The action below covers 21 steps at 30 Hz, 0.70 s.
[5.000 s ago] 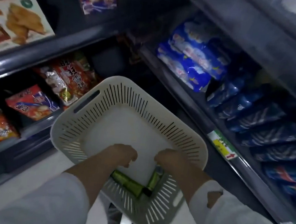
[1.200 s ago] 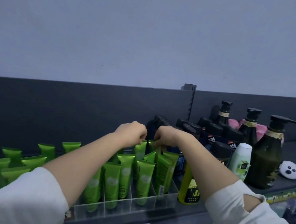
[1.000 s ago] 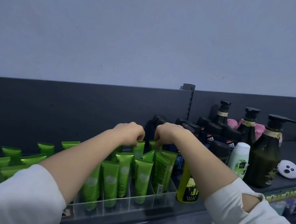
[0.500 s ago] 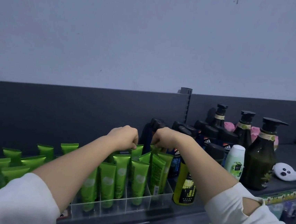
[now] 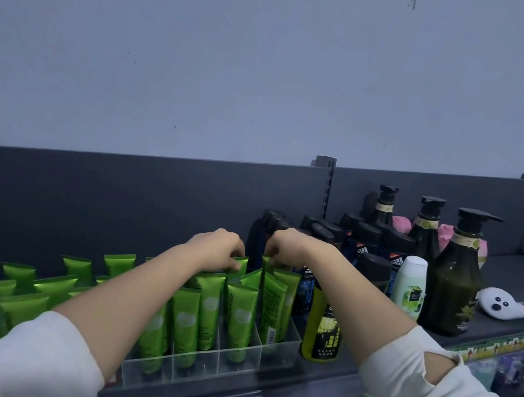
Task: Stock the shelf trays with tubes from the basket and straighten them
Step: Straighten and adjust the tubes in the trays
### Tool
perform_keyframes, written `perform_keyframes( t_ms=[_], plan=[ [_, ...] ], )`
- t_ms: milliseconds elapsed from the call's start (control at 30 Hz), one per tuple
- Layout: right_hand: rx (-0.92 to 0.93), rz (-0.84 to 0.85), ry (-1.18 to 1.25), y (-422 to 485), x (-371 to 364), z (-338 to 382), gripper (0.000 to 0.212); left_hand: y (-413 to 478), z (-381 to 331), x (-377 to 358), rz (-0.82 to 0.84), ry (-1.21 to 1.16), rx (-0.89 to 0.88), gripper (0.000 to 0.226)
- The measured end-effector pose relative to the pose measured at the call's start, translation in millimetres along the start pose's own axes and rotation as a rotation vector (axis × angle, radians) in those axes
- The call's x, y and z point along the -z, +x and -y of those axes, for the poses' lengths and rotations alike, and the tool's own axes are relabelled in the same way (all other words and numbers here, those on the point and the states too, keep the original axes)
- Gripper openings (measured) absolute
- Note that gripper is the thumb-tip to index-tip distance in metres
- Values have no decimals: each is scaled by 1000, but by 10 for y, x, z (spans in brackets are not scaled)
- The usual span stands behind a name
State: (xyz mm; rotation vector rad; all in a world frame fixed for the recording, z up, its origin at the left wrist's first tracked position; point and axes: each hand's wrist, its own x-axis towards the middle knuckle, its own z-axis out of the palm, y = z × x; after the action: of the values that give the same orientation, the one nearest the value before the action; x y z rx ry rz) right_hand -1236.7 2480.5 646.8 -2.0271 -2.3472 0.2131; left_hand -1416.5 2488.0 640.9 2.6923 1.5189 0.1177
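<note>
Tho apart, hands (image 5: 217, 249) (image 5: 285, 248) knuckles-up on tubes (image 5: 240, 316).

It's dim in here, with a cold bluish light spread evenly over the wall (image 5: 266, 70). The dark back panel (image 5: 94, 198) swallows detail. The green tubes (image 5: 239, 317) catch a soft sheen; those at far left look smeared. Straight edges bow slightly near the view's corners.
</note>
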Motion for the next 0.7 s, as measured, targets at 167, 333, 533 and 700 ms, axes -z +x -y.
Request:
perform_keyframes(
  t_ms=[167,333,533,700],
  plan=[
    [-1,6,4,-34,28,-15,27,14,22,48,-62,-18,-23,36],
    [14,-34,31,-127,119,-16,24,-45,-91,150,-214,32,-112,24],
    [68,-255,-106,-352,231,41,15,-126,-281,173,-98,-44,-85,20],
    [72,-79,-132,-476,219,52,20,-136,-388,100,-23,46,-38,20]
  ],
)
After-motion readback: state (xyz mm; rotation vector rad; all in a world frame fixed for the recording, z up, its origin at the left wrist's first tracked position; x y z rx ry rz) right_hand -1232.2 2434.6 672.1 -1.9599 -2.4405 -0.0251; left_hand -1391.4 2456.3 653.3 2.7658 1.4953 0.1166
